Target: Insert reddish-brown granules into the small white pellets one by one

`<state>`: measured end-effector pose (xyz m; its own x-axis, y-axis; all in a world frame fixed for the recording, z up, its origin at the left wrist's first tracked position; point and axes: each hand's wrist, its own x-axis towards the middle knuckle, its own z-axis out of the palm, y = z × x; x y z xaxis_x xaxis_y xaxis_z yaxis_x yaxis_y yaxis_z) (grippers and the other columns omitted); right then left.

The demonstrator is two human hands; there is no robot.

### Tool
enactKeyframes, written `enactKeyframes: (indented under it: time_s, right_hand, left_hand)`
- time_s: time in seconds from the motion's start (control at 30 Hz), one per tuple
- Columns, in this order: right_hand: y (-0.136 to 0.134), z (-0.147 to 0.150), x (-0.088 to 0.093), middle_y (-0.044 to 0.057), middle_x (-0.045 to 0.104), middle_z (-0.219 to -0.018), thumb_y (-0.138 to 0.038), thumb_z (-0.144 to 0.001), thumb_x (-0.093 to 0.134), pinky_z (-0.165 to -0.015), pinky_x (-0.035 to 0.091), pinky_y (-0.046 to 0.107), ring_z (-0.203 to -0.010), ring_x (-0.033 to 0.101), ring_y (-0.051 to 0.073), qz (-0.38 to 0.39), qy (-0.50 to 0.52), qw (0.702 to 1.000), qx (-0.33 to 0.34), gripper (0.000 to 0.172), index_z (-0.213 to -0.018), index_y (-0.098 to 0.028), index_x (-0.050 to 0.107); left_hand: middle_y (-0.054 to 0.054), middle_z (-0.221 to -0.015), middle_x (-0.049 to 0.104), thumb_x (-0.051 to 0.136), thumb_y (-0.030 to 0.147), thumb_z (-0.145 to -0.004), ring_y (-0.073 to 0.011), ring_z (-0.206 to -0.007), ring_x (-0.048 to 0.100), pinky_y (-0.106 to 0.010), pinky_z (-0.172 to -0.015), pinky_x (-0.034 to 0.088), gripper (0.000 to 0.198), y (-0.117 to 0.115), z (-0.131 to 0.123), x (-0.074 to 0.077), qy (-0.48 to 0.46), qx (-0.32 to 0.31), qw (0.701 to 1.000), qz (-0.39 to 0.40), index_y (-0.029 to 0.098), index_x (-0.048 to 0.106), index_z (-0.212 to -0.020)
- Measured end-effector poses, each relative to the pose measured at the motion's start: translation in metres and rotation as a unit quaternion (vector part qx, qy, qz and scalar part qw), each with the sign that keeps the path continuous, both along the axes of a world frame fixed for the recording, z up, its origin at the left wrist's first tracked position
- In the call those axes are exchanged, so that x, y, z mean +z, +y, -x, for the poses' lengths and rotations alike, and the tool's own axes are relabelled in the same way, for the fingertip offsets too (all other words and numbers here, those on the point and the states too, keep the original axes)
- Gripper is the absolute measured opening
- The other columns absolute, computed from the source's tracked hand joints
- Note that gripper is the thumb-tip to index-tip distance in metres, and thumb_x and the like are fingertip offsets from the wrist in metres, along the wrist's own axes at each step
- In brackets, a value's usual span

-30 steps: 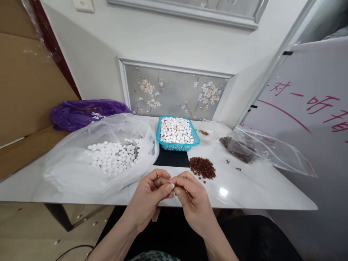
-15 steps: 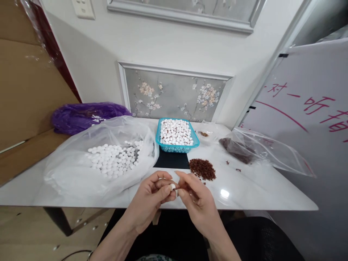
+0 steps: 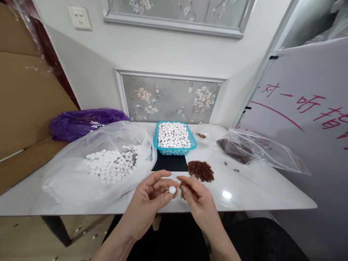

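Observation:
My left hand [image 3: 150, 199] pinches a small white bead [image 3: 172, 189] between thumb and fingertips at the table's front edge. My right hand [image 3: 198, 197] sits just to its right with its fingers curled together, a tiny dark bit showing at the fingertips, too small to name. Just beyond the hands lies a pile of small reddish-brown pieces [image 3: 201, 170]. A teal basket [image 3: 191, 146] filled with white beads stands farther back. To the left, a clear plastic bag [image 3: 67, 181] lies open with many white beads [image 3: 111, 165] in it.
A zip bag [image 3: 272, 156] with dark brown pieces lies at the right. A purple bag [image 3: 81, 121] sits at the back left. A black mat [image 3: 170, 165] lies under the basket. A whiteboard with red writing [image 3: 299, 108] leans at the right.
The hands have drawn slightly apart, and the white bead now shows plainly in my left fingertips. The camera has tilted up a little.

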<state>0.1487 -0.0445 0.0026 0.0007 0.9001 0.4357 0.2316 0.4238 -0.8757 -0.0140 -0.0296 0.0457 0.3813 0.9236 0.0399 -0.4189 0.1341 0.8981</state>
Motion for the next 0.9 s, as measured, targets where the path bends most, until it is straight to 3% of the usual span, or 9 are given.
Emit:
enactKeyframes:
  time_s: [0.17,0.27,0.37,0.47,0.57,0.63,0.73,0.9]
  right_hand:
    - [0.002,-0.001,0.0,0.002,0.058,-0.081,-0.02,-0.09,0.046,-0.065,0.045,0.025,-0.069,0.055,0.013,0.004,-0.011,1.0,0.008,0.023,-0.108,-0.022,0.06]
    - [0.007,0.0,-0.005,0.001,0.057,-0.077,-0.018,-0.089,0.045,-0.064,0.044,0.024,-0.067,0.054,0.013,0.011,-0.035,0.999,0.011,0.023,-0.106,-0.021,0.061]
    - [0.012,0.003,-0.013,0.002,0.057,-0.076,-0.017,-0.088,0.046,-0.063,0.043,0.024,-0.066,0.055,0.014,0.025,-0.078,0.997,0.016,0.023,-0.102,-0.019,0.064]
    - [0.013,0.007,-0.019,0.003,0.06,-0.078,-0.017,-0.088,0.045,-0.064,0.042,0.024,-0.069,0.057,0.015,0.031,-0.116,0.992,0.033,0.023,-0.1,-0.019,0.065]
    - [0.011,0.007,-0.023,0.003,0.061,-0.079,-0.02,-0.09,0.044,-0.065,0.043,0.024,-0.071,0.057,0.016,0.029,-0.13,0.99,0.045,0.023,-0.099,-0.02,0.065]
    - [0.009,0.006,-0.026,0.003,0.061,-0.08,-0.022,-0.09,0.044,-0.067,0.044,0.024,-0.072,0.058,0.016,0.026,-0.133,0.99,0.051,0.023,-0.099,-0.02,0.064]
    - [0.009,0.003,-0.029,0.004,0.061,-0.081,-0.025,-0.091,0.043,-0.068,0.045,0.023,-0.075,0.059,0.017,0.025,-0.143,0.987,0.065,0.022,-0.1,-0.02,0.063]
    - [0.009,0.002,-0.032,0.004,0.061,-0.083,-0.027,-0.091,0.042,-0.07,0.046,0.023,-0.077,0.06,0.017,0.012,-0.157,0.985,0.068,0.022,-0.098,-0.02,0.062]
  left_hand:
    - [0.0,-0.092,0.071,0.068,0.016,-0.074,-0.0127,-0.085,0.063,-0.023,-0.082,0.047,0.04,-0.003,0.001,0.0,0.067,0.013,0.997,-0.037,0.028,0.057,-0.111]
    - [-0.002,-0.095,0.07,0.066,0.02,-0.076,-0.015,-0.089,0.063,-0.024,-0.083,0.047,0.038,0.005,-0.003,0.004,0.139,0.056,0.984,-0.097,0.026,0.056,-0.112]
    - [-0.005,-0.097,0.07,0.06,0.025,-0.079,-0.0181,-0.092,0.063,-0.027,-0.082,0.048,0.03,0.037,-0.013,0.013,0.233,0.15,0.94,-0.201,0.021,0.058,-0.109]
    - [-0.008,-0.102,0.069,0.052,0.025,-0.082,-0.0196,-0.092,0.063,-0.03,-0.082,0.05,0.027,0.087,-0.026,0.023,0.33,0.228,0.862,-0.308,0.017,0.061,-0.106]
    - [-0.011,-0.111,0.066,0.052,0.016,-0.079,-0.0201,-0.091,0.064,-0.033,-0.083,0.05,0.032,0.132,-0.034,0.027,0.374,0.225,0.84,-0.323,0.015,0.061,-0.11]
    - [-0.013,-0.124,0.058,0.055,0.014,-0.075,-0.0214,-0.096,0.062,-0.033,-0.084,0.05,0.041,0.147,-0.034,0.029,0.403,0.216,0.827,-0.329,0.015,0.058,-0.116]
    - [-0.01,-0.136,0.049,0.054,0.017,-0.077,-0.0219,-0.106,0.058,-0.032,-0.088,0.047,0.047,0.148,-0.021,0.032,0.452,0.201,0.802,-0.336,0.018,0.052,-0.124]
    - [-0.006,-0.12,0.063,0.052,0.023,-0.079,-0.0217,-0.1,0.062,-0.03,-0.089,0.045,0.04,0.131,0.04,0.047,0.567,0.141,0.751,-0.307,0.019,0.058,-0.118]
